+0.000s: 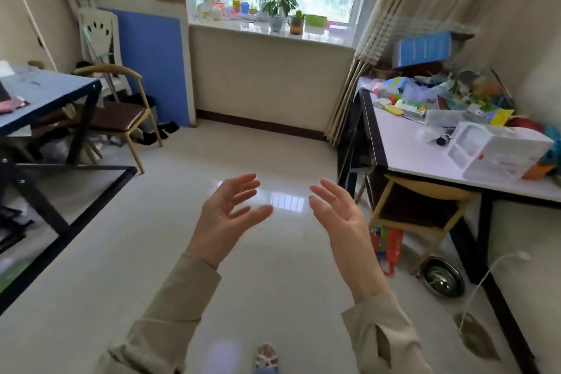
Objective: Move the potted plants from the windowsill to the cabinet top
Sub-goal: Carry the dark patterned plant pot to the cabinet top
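Note:
Two potted plants stand on the white windowsill (261, 30) at the far end of the room. The taller leafy plant (278, 10) sits in a pale grey pot. Just right of it, a small plant (297, 21) grows in a brown pot. My left hand (230, 212) and my right hand (337, 211) are raised in front of me over the floor, palms facing each other, fingers spread, holding nothing. Both hands are far from the sill. No cabinet top is recognisable in view.
Bottles and jars (235, 6) and a green bowl (315, 20) share the sill. A blue-topped table (45, 94) and chair (121, 115) stand left. A cluttered white table (425, 155) stands right, with a stool (419, 206) and metal bowl (443, 279) beneath. Tiled floor (258, 149) lies between.

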